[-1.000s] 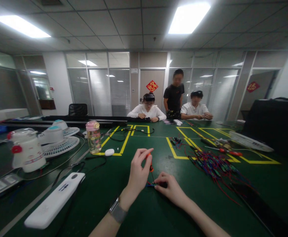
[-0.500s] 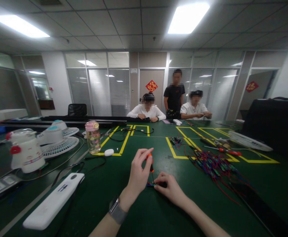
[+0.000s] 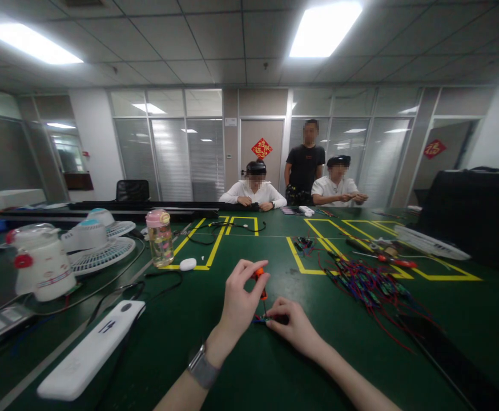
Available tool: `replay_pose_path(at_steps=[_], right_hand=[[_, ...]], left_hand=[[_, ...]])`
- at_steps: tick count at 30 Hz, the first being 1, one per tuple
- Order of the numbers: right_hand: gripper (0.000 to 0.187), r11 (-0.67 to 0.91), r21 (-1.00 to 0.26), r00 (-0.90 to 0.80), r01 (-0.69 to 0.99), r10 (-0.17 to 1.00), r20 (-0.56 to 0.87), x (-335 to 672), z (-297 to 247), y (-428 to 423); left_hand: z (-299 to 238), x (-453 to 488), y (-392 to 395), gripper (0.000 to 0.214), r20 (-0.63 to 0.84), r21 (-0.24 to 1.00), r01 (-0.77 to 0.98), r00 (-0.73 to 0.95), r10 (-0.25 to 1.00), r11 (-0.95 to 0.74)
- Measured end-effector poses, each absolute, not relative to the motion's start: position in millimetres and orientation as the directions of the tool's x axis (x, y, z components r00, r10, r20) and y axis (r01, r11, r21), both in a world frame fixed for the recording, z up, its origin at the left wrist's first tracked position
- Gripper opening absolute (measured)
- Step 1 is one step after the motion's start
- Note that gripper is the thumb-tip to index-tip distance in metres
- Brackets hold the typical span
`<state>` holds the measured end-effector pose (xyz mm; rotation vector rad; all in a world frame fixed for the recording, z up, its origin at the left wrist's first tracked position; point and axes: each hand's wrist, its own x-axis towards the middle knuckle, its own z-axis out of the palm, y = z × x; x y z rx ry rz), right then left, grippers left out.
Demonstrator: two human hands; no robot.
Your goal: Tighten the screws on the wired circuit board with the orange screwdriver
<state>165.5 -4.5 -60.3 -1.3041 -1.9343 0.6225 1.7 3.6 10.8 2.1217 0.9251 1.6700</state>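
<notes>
My left hand (image 3: 241,294) grips a small screwdriver (image 3: 264,292) with an orange and black handle, held upright between thumb and fingers. Its thin shaft points down at a small green circuit board with wires (image 3: 261,319) on the green table (image 3: 215,365). My right hand (image 3: 291,322) pinches the right end of that board, thumb and forefinger closed at its edge. The fingers partly hide the board, and I cannot tell exactly where the screwdriver tip rests.
A heap of wired circuit boards (image 3: 371,285) lies to the right, near a red-handled tool (image 3: 397,262). On the left are a white elongated device (image 3: 93,348), a pink-lidded bottle (image 3: 160,240), a white case (image 3: 188,264) and fans (image 3: 101,254). People sit and stand across the table.
My left thumb and fingers have shifted slightly around the screwdriver handle, showing more of its orange top. My right hand stays on the board. The view has moved a little.
</notes>
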Motion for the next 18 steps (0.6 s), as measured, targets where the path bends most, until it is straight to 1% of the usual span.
replay_pose_path(at_steps=[3,5,11,16,18], right_hand=[[0.018,0.376,-0.725,-0.234,0.578,0.927,0.294,165.7,-61.1,-4.0],[0.019,0.375,-0.724,-0.232,0.579,0.927,0.295,165.9,-61.9,-3.5],[0.015,0.361,-0.701,-0.224,0.616,0.932,0.284,165.4,-61.0,-3.4],[0.015,0.373,-0.699,-0.244,0.610,0.928,0.282,165.4,-58.7,-4.3],[0.015,0.370,-0.701,-0.244,0.610,0.929,0.278,165.8,-59.4,-4.0]], left_hand=[[10.9,1.7,2.8,0.028,0.752,0.594,0.242,0.173,0.637,-0.767],[10.3,1.9,2.5,0.029,0.754,0.594,0.219,0.184,0.631,-0.774],[9.4,1.1,3.3,0.019,0.763,0.585,0.273,0.133,0.633,-0.763],[10.6,0.0,3.7,0.029,0.745,0.606,0.233,0.167,0.645,-0.760],[10.5,0.3,4.1,0.030,0.751,0.603,0.221,0.167,0.639,-0.767]])
